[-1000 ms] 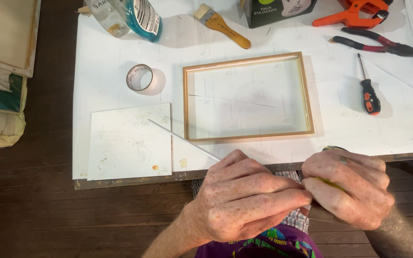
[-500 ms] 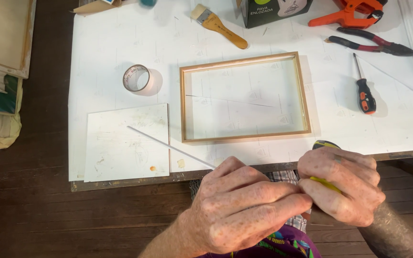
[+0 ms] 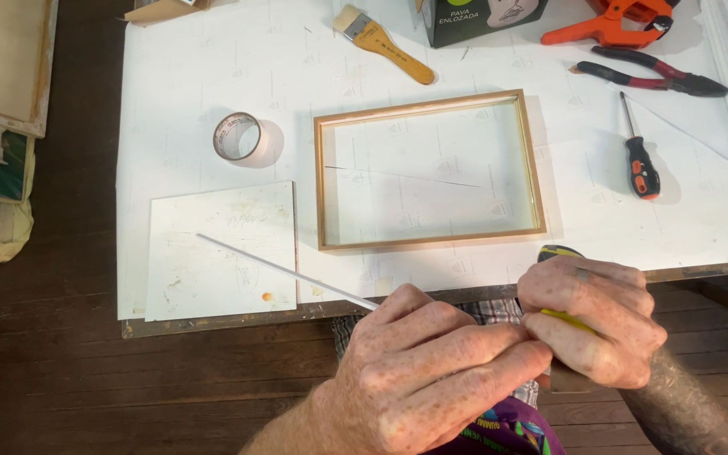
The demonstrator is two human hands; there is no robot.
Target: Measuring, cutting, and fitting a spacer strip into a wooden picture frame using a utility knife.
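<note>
while the left hand point(image 3: 427, 371) pinches the white rod point(image 3: 284, 271).

A: From where did the single head view look?

B: It looked steeply down from the wearer's head onto the near edge of a white table point(image 3: 212, 76), facing away from the body; the far edge fell outside the top of the picture.

A: How near was it?

B: Close. The left hand point(image 3: 419, 371) and right hand point(image 3: 591, 316) filled the lower foreground, while the wooden frame point(image 3: 430, 173) lay at mid-picture. Dark floorboards point(image 3: 69, 371) showed left and below.

A: Was any part shared with a second view?

B: Only this one view was supplied.
</note>
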